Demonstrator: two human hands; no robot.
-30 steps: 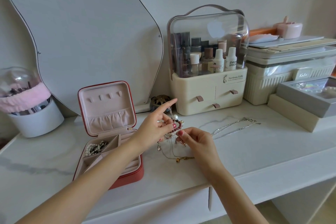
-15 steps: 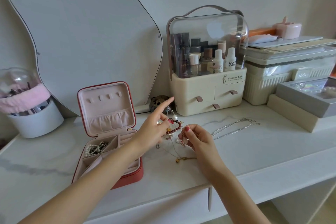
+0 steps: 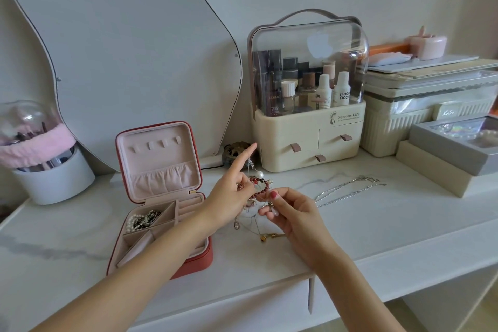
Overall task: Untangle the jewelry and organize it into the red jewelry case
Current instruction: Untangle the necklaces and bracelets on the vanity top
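Observation:
The red jewelry case (image 3: pixel 198 265) lies open on the white marble desk, lid up, with a pearl and dark bead piece (image 3: pixel 141 219) in its back left compartment. Just right of it both hands hold a tangle of jewelry (image 3: pixel 256 197) above the desk: a dark red bead bracelet, a pearl and thin chains hanging down to a gold pendant (image 3: pixel 268 236). My left hand (image 3: pixel 229 198) pinches the tangle with the index finger pointing straight out. My right hand (image 3: pixel 293 210) pinches the bracelet and a chain with curled fingers.
Two silver chains (image 3: pixel 347 191) lie on the desk to the right. A cream cosmetics organizer (image 3: pixel 307 143) stands behind the hands, storage boxes (image 3: pixel 436 127) at the far right, a brush holder (image 3: pixel 54 178) at the far left, a curved mirror (image 3: pixel 129 48) behind the case.
Both hands have lifted the tangle slightly and shifted it between their fingers; the red bracelet now hangs more open between the two hands. Nothing else has moved.

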